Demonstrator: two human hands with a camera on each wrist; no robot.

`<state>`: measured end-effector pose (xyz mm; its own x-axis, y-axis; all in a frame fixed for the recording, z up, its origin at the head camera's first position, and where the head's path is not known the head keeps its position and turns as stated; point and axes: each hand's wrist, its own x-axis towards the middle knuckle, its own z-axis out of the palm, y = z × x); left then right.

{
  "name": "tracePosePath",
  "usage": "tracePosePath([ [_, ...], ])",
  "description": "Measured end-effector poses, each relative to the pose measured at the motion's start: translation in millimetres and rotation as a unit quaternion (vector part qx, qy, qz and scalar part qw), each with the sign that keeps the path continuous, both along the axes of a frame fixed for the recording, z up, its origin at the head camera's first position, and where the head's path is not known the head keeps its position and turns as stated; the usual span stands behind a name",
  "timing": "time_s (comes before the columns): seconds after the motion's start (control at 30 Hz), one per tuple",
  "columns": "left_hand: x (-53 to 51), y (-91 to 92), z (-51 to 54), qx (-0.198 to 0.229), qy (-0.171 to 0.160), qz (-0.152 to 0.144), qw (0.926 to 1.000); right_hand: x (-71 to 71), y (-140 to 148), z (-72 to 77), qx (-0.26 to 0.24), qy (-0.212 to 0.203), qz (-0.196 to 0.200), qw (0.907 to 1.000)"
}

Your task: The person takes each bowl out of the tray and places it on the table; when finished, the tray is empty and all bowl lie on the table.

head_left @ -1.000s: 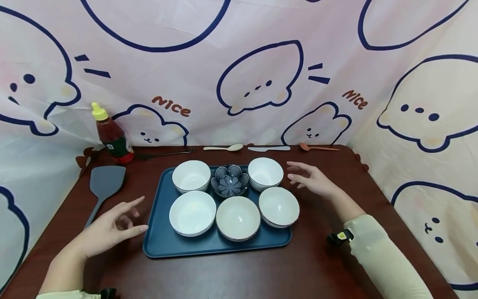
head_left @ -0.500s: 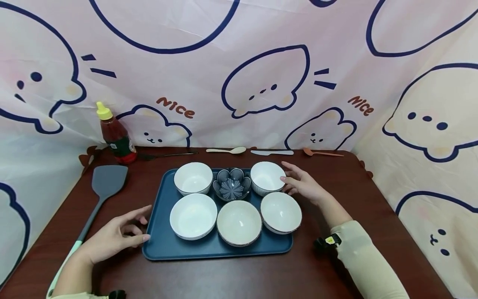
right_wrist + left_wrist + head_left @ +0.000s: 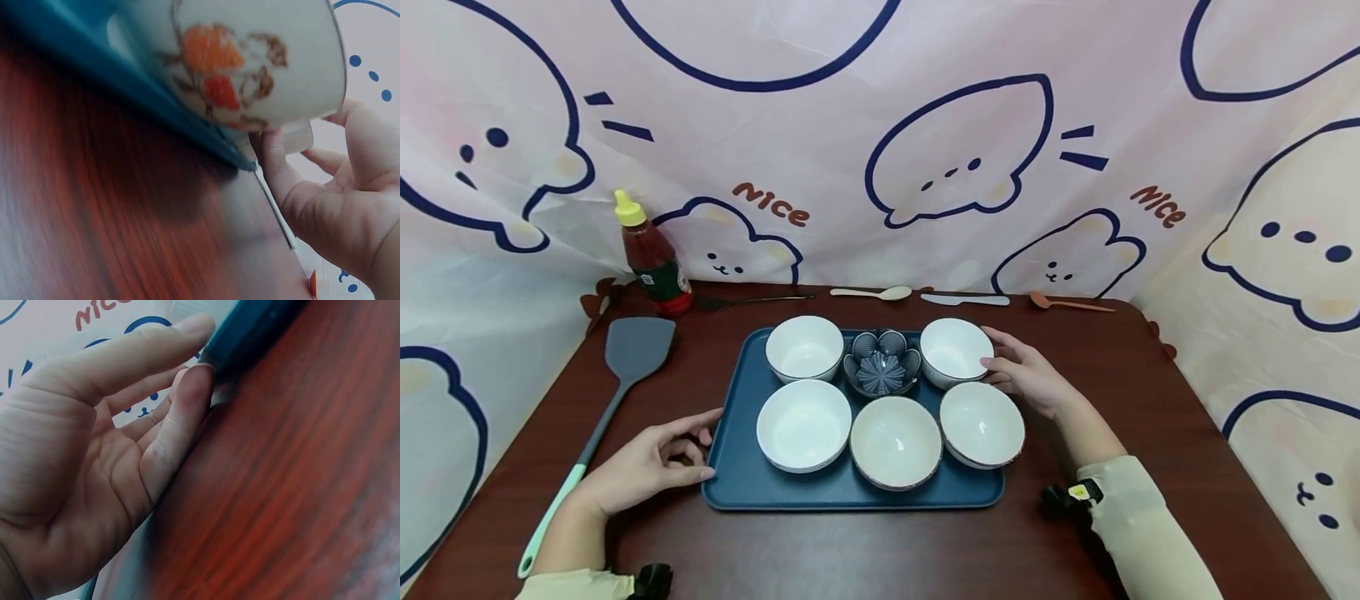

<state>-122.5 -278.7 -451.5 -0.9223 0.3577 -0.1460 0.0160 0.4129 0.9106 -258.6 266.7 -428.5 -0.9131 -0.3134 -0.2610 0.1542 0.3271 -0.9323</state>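
Observation:
At the right end of the blue tray (image 3: 925, 498), my right hand (image 3: 1026, 375) holds the side of the white back-right bowl (image 3: 957, 348), thumb at the rim and fingers behind. The right wrist view shows that hand beyond a nearer bowl (image 3: 294, 56) with orange and red decoration. My left hand (image 3: 651, 462) touches the tray's left edge with thumb and fingertips, spread much as before. White bowls (image 3: 805, 425) and a dark flower-shaped bowl (image 3: 880, 373) stand upright on the tray. In the left wrist view, the tray's rim (image 3: 250, 331) meets the fingertips.
A grey spatula (image 3: 638, 350) with a mint handle lies left of the tray, partly behind my left forearm. A red sauce bottle (image 3: 658, 262) stands at the back left. Along the back edge lie a dark fork-like utensil, a cream spoon (image 3: 891, 293), a pale knife (image 3: 966, 299) and an orange spoon (image 3: 1060, 302).
My right hand has moved left from beside the back-right bowl onto its side. The left hand has come in to the tray's edge. The head view has shifted slightly.

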Motion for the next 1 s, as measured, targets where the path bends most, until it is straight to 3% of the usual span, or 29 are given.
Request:
tracePosePath([
  [0.2,-2.4,-1.3,-7.1,0.015,0.0,-0.011,0.9998,4.1,-0.4,-1.8,-0.031,-0.015,-0.018,0.9993],
  [0.4,-0.7,-2.5,-7.6,0.028,0.009,-0.02,0.9994,4.3,-5.2,-1.2,-0.055,-0.02,-0.036,0.9976],
  [0.7,-3.4,0.7,-9.6,0.015,0.015,-0.022,0.9995,6.0,-6.0,0.3,-0.072,-0.019,-0.058,0.9956],
  [1.0,-1.2,-3.2,-9.8,0.007,0.013,-0.02,0.9997,2.9,-4.4,6.5,-0.12,-0.014,-0.061,0.9908],
])
